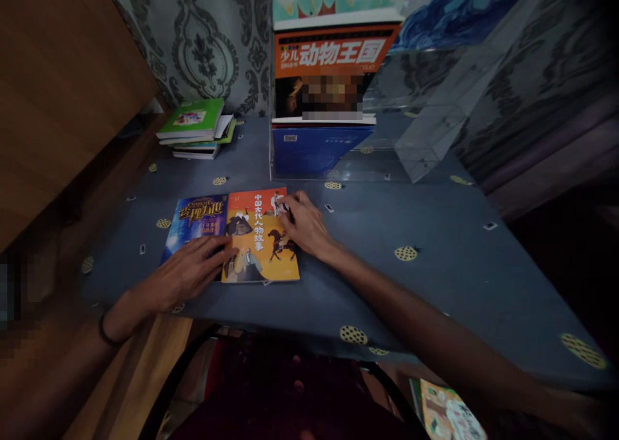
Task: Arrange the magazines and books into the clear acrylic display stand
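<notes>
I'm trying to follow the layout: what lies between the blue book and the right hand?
The orange book lies there, as the head view shows, with the blue book on its left and the right hand at its right edge.

A thin dark band (102, 330) rings the left wrist (118, 319); the dark maroon garment (261, 401) shows round pinkish spots (298, 386).

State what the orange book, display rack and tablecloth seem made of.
Orange book: paper, smooth printed cover, pale page edge showing. Display rack: probably clear, glossy plastic; see-through panels catch light. Tablecloth: perhaps matte fabric or vinyl; little glare.
</notes>
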A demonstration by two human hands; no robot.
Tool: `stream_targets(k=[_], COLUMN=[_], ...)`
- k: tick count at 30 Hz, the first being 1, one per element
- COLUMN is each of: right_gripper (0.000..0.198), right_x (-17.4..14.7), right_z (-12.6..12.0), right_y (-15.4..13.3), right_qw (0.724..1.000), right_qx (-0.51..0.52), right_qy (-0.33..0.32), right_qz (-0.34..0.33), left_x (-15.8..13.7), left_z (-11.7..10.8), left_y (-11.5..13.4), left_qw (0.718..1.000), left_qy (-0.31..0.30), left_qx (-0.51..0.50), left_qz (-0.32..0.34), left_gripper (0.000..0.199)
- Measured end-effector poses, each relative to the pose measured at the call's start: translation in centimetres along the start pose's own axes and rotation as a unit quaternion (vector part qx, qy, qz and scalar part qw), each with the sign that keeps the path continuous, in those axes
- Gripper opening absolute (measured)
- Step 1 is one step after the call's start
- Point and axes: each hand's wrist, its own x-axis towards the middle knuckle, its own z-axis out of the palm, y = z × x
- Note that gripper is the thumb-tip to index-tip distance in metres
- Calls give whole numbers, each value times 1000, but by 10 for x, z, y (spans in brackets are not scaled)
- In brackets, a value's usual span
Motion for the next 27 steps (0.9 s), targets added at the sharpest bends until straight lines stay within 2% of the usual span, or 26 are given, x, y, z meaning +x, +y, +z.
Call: stream_targets(k=[4, 7, 12, 16, 18, 21, 23, 25, 27], right_gripper=[33, 34, 42, 40, 39, 36, 37, 38, 39], right_x=[6, 22, 60, 73, 64, 30, 2, -23, -39], right_z=[-3, -7, -18, -16, -12, -8, -8, -9, -11], right_y=[-1, 2, -1, -18, -27, -33, -31, -26, -21], right_qw=[1000, 998, 973, 953, 957, 983, 988, 987, 985], right_qx=[18, 31, 75, 86, 74, 60, 66, 67, 55], right_qy=[-18, -54, -207, -267, -258, -142, -81, -54, -58], right_qz=[5, -4, -73, -114, -114, -102, -114, -136, -151], left_x=[7, 17, 55, 94, 107, 108, 99, 88, 80], left_z=[-9, -2, 24, 30, 26, 16, 11, 10, 13], left_y=[-3, 4, 48, 80, 81, 63, 45, 31, 21], left_qw=[999, 998, 996, 992, 994, 992, 987, 983, 983], left_qy=[-35, -32, -21, -54, -50, -8, 41, 90, 118], left_qx=[-14, 18, 87, 107, 69, -33, -83, -110, -122], left_qz=[29, 41, 31, 39, 62, 119, 135, 115, 71], left_gripper=[38, 31, 30, 38, 33, 27, 29, 31, 30])
